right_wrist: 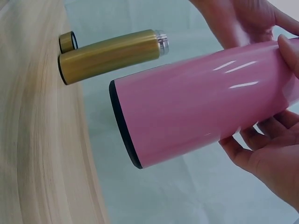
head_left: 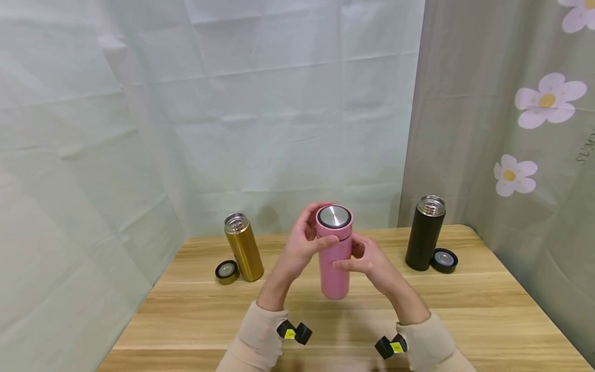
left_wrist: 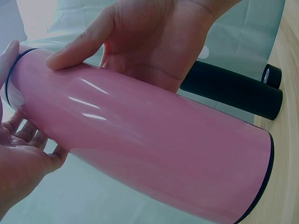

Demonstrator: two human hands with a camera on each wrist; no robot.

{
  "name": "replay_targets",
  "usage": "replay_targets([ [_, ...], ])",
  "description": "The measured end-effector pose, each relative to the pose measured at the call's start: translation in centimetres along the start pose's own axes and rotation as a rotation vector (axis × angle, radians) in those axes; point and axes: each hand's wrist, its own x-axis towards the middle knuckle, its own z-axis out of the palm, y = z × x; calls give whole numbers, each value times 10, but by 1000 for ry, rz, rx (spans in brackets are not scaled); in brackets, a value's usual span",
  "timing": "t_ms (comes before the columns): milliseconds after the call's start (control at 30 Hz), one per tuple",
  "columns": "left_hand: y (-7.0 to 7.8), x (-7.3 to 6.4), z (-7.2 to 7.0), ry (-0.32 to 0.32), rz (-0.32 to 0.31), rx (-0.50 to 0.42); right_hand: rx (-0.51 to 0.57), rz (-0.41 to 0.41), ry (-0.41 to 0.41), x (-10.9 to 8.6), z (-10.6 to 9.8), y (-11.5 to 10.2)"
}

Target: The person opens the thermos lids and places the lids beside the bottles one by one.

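Observation:
A pink thermos bottle (head_left: 334, 281) is held upright in front of me, over the wooden table. Its pink lid (head_left: 335, 217), with a round brushed-steel top, sits on its mouth. My left hand (head_left: 301, 247) grips around the lid from the left, thumb across the front. On the right side, just below the lid, my right hand (head_left: 374, 261) holds the body, its thumb also in front. The bottle's dark base ring (right_wrist: 125, 126) shows in the right wrist view. Fingers behind the bottle are partly hidden in the head view.
At the left stands a gold thermos bottle (head_left: 246, 253), uncapped, with its lid (head_left: 227, 272) beside it. An uncapped black thermos bottle (head_left: 424, 240) stands at the right, its lid (head_left: 444, 260) next to it. Pale curtains (head_left: 288, 113) hang behind the table (head_left: 492, 315).

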Motion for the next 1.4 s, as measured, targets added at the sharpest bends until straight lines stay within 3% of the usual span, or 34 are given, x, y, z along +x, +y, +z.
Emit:
replay_targets([
  [300,0,-2,-5,-115,-20,30,35,2,-27,0,-1,2],
  [500,-1,-2,-8,-149,-15,63,51,-11,-44,-2,-3,2],
  [867,1,-3,-7,-98,-41,80,37,-17,-42,0,-2,3],
  [1200,3,-2,2,2,-20,37,31,-11,-28,0,-2,1],
  [1300,2,-1,2,-4,-10,31,36,-13,-29,0,-2,1],
  [1400,3,-1,1,-49,-7,39,42,-16,-32,0,-2,1],
])
